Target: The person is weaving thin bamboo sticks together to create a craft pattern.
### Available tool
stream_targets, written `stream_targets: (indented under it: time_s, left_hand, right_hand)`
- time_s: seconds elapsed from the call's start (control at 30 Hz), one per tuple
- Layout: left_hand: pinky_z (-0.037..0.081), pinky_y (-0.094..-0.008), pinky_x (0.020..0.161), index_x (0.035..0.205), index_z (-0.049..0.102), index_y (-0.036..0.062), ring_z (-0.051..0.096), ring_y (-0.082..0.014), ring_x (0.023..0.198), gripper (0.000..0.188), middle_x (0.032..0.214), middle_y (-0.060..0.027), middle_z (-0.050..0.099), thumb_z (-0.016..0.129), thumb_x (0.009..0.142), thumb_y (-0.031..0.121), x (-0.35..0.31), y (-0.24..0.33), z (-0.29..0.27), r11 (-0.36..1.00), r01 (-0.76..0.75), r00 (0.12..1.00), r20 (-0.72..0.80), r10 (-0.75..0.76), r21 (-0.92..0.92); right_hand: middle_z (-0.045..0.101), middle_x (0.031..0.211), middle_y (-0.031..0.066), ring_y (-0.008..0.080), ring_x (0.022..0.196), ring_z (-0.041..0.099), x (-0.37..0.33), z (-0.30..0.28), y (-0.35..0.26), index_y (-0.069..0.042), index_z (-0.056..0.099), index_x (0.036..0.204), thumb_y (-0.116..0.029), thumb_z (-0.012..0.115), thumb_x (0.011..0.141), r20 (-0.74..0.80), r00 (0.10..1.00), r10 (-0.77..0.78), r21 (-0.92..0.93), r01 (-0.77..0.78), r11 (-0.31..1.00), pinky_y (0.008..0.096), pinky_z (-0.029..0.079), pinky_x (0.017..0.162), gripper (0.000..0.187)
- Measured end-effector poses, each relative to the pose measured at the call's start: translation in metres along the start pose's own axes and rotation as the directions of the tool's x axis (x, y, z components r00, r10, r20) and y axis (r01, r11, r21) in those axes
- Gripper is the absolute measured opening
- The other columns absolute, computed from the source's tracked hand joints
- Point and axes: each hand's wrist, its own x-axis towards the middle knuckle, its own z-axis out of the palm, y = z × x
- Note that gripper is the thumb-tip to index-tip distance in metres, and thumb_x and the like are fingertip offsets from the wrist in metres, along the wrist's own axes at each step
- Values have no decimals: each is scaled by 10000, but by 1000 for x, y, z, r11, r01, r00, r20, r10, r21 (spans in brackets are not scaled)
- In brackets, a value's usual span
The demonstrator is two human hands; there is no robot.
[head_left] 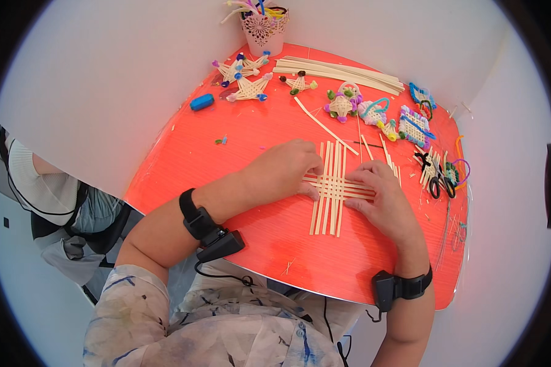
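Note:
A cross-shaped weave of pale flat strips lies on the red tabletop in front of me. Its upright strips pass over and under the sideways ones, and their loose ends stick out above and below. My left hand is closed at the left ends of the sideways strips, thumb below and fingers above. On the other side, my right hand has its thumb and fingers around the right ends of the same strips. Part of the left ends is hidden by my left fingers.
Loose strips lie along the back of the red table. Woven stars, a blue block and a pink pot stand at the back left. Black scissors and colourful woven pieces are on the right. Another person's arm shows far left.

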Motion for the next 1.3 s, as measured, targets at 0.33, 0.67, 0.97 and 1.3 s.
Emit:
stream_targets:
  time_s: [0.33,0.67,0.97,1.3]
  left_hand:
    - [502,-384,775,905,665,35,606,-279,895,344,888,-101,608,829,696,252,2,2,1,997,66,998,13,-65,-35]
    - [504,-383,766,893,666,25,613,-281,875,322,877,-102,609,829,693,218,2,6,0,995,86,996,26,-85,-50]
    - [492,-383,809,934,647,47,585,-284,937,352,923,-98,598,829,710,247,0,2,7,998,47,999,-11,-48,-28]
    - [464,-391,825,939,615,74,556,-272,946,393,916,-76,589,835,706,302,1,0,6,1000,-4,1000,-28,4,3]
  right_hand:
    - [579,987,97,298,977,545,2,2,-2,-45,665,1017,-88,797,716,-17,1000,-16,-41,15,999,401,443,880,331]
    - [588,969,104,308,941,558,3,2,-6,-30,658,984,-74,790,722,-12,1000,-23,-56,22,998,411,442,871,297]
    - [582,1000,116,317,967,553,1,5,-1,-25,638,1008,-72,790,718,-43,999,-22,-31,21,999,420,430,894,330]
    - [548,992,101,303,960,512,0,-3,2,-32,563,977,-91,800,705,-26,998,-55,-163,50,985,399,425,871,366]
